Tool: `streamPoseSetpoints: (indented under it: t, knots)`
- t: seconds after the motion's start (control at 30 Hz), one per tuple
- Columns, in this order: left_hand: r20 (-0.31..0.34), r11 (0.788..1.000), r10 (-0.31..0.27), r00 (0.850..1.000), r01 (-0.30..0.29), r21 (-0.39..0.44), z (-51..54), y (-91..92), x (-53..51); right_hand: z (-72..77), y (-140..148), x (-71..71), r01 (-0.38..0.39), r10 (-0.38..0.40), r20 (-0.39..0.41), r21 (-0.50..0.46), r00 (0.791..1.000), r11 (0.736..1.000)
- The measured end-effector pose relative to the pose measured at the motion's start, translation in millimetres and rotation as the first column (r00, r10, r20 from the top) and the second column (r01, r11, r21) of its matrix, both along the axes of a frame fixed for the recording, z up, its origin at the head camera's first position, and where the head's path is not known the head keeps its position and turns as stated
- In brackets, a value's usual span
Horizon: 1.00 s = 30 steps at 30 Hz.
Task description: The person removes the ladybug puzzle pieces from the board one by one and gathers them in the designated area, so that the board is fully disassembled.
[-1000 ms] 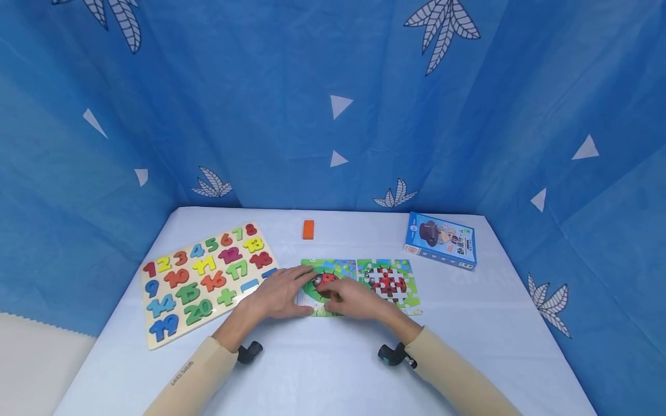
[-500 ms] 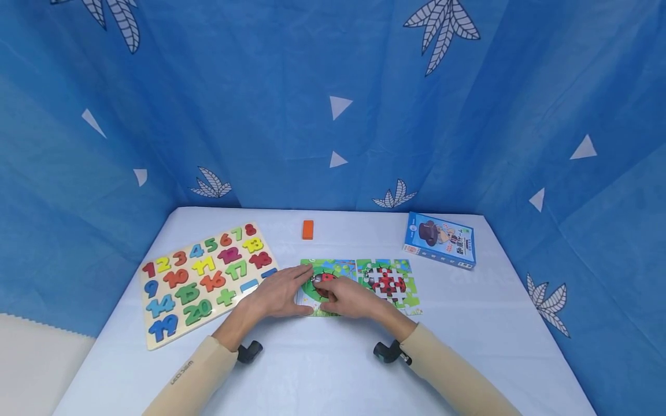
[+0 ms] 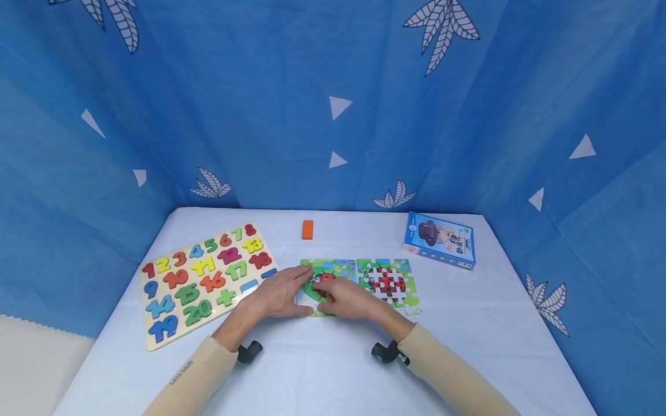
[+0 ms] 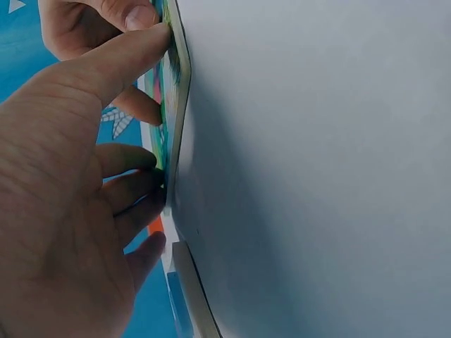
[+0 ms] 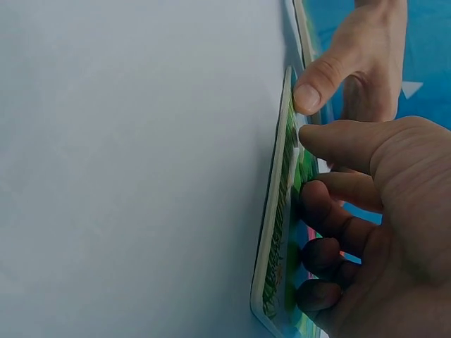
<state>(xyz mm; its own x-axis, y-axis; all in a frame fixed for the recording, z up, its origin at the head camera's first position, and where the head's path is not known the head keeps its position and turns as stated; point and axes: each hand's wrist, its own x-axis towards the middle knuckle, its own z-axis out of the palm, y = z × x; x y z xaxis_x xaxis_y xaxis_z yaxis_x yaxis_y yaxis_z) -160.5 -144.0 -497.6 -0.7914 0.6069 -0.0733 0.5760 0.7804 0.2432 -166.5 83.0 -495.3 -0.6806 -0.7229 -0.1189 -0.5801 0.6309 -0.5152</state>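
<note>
A ladybug puzzle board [image 3: 340, 268] lies flat between both hands. My left hand [image 3: 281, 292] rests at its left side, with fingers fairly straight and spread; in the left wrist view its thumb touches the near edge of the board [image 4: 177, 84]. Over the lower middle of the picture is my right hand [image 3: 351, 297], its thumb and bent fingertips on the board's surface. In the right wrist view the right thumb and index fingertips are apart, and no loose piece shows between them. Immediately right lies a second ladybug puzzle [image 3: 390, 283], with white gaps among its pieces.
A wooden number board [image 3: 208, 271] lies at the left, close to the left hand. An orange block [image 3: 307, 230] sits towards the back. A blue picture box [image 3: 440, 240] stands at the back right. Blue curtains [image 3: 291, 115] surround the white table [image 3: 322, 370].
My right hand has shifted slightly to the left over the ladybug board. The left hand stays where it was at the board's edge.
</note>
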Motion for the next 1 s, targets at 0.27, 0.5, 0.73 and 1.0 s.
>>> streamPoseSetpoints:
  t: [0.27, 0.5, 0.73, 1.0]
  knots:
    - [-0.005, 1.0, -0.004, 1.0, 0.004, -0.014, 0.6, 0.6, 2.4, -0.3, -2.2, -1.7, 0.003, -0.003, 0.026, -0.023, 1.0, 1.0]
    - [-0.011, 0.999, -0.02, 1.0, 0.019, -0.034, 0.2, 1.0, 3.1, -2.9, -3.2, -4.0, -0.01, 0.011, 0.014, -0.056, 1.0, 0.998]
    - [-0.006, 1.0, -0.015, 1.0, 0.015, -0.024, -0.8, 0.8, 3.8, -3.9, -2.6, -3.8, 0.025, -0.022, 0.032, -0.113, 0.999, 0.993]
    - [-0.009, 1.0, -0.022, 1.0, 0.022, -0.003, 1.1, 0.8, 3.6, -4.8, -4.1, -3.3, 0.132, -0.114, 0.09, -0.216, 0.989, 0.967]
